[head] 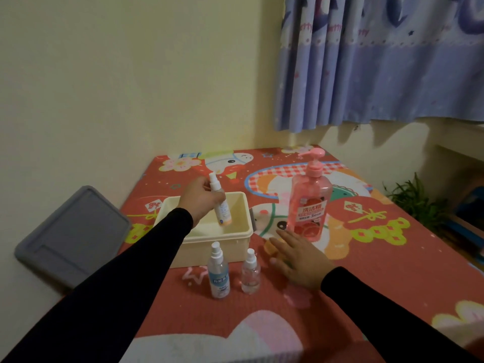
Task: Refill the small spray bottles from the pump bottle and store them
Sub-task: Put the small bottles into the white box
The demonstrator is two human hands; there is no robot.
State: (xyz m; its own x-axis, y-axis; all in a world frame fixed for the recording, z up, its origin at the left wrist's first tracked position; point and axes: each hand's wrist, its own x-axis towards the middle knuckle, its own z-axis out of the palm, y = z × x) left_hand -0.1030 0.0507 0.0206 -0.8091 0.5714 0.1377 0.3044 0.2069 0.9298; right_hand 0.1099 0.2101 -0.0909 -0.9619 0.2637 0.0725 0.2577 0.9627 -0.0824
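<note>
My left hand [200, 199] holds a small white spray bottle with an orange base [220, 205], tilted, above the cream plastic bin [243, 205]. In front of the bin stand two small spray bottles: a blue-labelled one [218, 273] and a shorter clear one [250, 273]. The tall pink pump bottle [309, 200] stands upright to the right of the bin. My right hand [298, 254] lies flat with fingers spread on the table, just in front of the pump bottle, and partly covers a small orange thing [269, 247].
The table wears a red cartoon-patterned cloth [366, 271]. A grey bin lid [70, 237] leans against the wall to the left of the table. Blue curtains [379, 61] hang at the back right, and a green plant [416, 203] stands beyond the table's right edge.
</note>
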